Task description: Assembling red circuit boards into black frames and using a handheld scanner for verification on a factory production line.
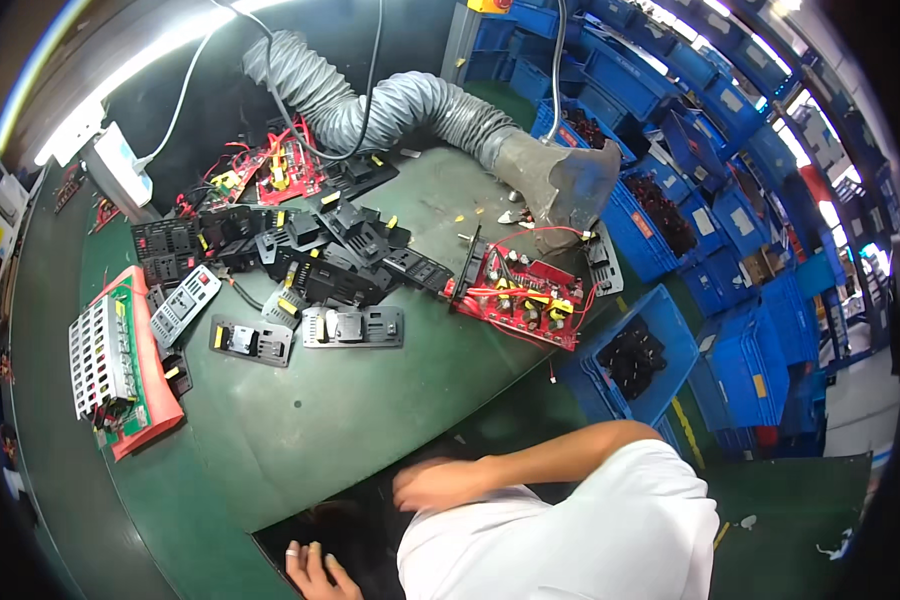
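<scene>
My left hand (pixel 320 574) is low in the view, beside the front edge of the green worktable (pixel 355 435). Its fingers are a little apart, a ring shows on one, and I see nothing held. Close to my body is my right hand (pixel 435 486), smeared by motion, in front of the table edge. Its fingers are too blurred to read. Nearest on the tabletop are black plastic housings (pixel 353 327) with mounted parts, several of them heaped behind. A red circuit board (pixel 530 300) with yellow components and red wires lies at the table's right edge.
A grey flexible duct (pixel 400 108) ends in a hood over the table's far right. At left, a white perforated panel with a green board (pixel 100 355) lies on pink foam (pixel 160 400). More red boards (pixel 280 165) lie behind. Blue bins (pixel 660 385) with black parts stand right.
</scene>
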Motion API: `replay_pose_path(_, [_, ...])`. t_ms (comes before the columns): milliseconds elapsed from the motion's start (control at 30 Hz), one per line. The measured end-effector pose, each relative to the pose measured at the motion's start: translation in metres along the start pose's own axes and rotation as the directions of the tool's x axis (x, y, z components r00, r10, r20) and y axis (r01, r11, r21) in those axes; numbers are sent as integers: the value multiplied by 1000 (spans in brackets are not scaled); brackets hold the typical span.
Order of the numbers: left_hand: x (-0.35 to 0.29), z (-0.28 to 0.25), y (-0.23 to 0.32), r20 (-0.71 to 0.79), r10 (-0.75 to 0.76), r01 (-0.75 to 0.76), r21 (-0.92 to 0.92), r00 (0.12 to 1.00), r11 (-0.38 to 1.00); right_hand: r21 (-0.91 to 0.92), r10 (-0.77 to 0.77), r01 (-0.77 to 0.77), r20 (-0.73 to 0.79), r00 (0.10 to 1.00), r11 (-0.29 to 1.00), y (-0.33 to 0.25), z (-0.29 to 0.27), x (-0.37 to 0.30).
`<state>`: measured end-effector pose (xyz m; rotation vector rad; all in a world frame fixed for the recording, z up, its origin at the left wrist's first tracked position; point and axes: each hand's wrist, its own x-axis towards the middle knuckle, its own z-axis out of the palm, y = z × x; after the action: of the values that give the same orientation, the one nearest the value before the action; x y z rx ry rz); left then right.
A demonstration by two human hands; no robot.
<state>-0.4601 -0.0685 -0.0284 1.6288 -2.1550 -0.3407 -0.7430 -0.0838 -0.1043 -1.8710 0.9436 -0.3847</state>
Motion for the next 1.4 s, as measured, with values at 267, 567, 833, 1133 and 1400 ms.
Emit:
replay_pose_path(267, [21,12,-6,75,37,-22,-198,996,980,149,926,-934,-250,282,324,185,123,-233])
replay_pose_path(567, [41,21,0,154,78,-32,-281,985,959,509,746,-614,633,-208,-603,119,183,-252])
replay_pose_path(833, [17,37,-19,174,7,46,-299,985,953,298,781,-857,600,-174,-420,139,191,-238])
replay_pose_path(1133, [6,39,-27,155,24,24,-302,988,953,-194,780,-969,626,-3,152,203,176,-125])
replay_pose_path(1400, [-36,67,-36,259,-277,373,-490,925,788,-299,791,-903,608,69,309,216,148,-70])
